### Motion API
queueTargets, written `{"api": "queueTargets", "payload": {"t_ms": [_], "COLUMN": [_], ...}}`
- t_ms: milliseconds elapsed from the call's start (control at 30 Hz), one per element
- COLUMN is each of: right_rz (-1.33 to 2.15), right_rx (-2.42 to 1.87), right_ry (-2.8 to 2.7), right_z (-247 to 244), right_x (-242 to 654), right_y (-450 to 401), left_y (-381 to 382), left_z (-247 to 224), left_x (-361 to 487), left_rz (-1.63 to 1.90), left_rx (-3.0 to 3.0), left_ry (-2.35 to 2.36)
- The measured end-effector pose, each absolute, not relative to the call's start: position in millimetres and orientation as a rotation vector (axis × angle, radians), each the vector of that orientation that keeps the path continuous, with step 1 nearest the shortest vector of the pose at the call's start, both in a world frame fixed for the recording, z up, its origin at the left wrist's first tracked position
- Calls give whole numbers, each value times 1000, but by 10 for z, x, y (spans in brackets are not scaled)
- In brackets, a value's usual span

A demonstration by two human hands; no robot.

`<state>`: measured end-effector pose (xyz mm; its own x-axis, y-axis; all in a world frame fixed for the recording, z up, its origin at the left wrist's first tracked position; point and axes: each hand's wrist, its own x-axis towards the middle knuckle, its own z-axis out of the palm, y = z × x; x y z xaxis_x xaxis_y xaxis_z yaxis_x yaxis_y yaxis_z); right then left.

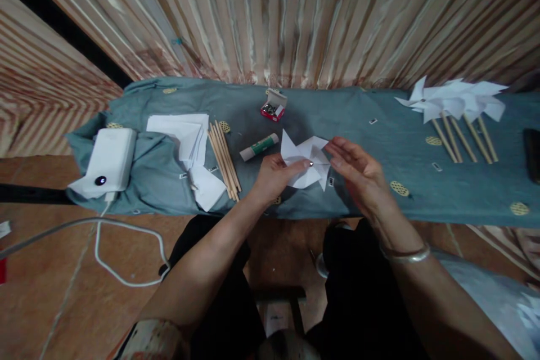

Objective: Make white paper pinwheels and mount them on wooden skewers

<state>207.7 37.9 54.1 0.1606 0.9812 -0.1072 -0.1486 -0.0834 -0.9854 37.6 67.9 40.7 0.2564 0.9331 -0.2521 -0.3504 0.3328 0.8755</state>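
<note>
A white paper pinwheel point(310, 149) with a shiny pin at its centre is held above the cloth. My left hand point(274, 177) grips it from the left, thumb on top beside the pin and the other fingers mostly hidden beneath the paper. At its right edge is my right hand point(358, 171), fingers stretched out and apart from the thumb, fingertips at the blades. Behind the pinwheel sits a small open red box point(273, 111) of metal pins. A glue stick point(259, 147) lies to the left, near a bundle of wooden sticks point(224, 160).
White paper sheets point(179, 124) and a white power bank point(110, 160) with a cable lie at the left. Several pinwheels on sticks point(455, 101) rest at the far right, near a dark object point(532, 154). A pleated curtain point(270, 22) hangs behind the cloth-covered table point(379, 118).
</note>
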Motion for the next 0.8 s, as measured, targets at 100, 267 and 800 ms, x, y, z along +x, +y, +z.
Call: {"api": "queueTargets", "payload": {"t_ms": [100, 267, 800], "right_rz": [1457, 1625, 1647], "right_rx": [-1237, -1208, -1283], "right_ry": [-817, -742, -742], "right_z": [565, 588, 552], "right_x": [2025, 1918, 1919], "right_y": [385, 374, 385], "left_y": [652, 612, 602], "left_z": [405, 389, 390], "left_x": [402, 408, 337], "left_rz": [985, 939, 923], "left_rx": [762, 783, 812], "left_ry": [899, 900, 889]}}
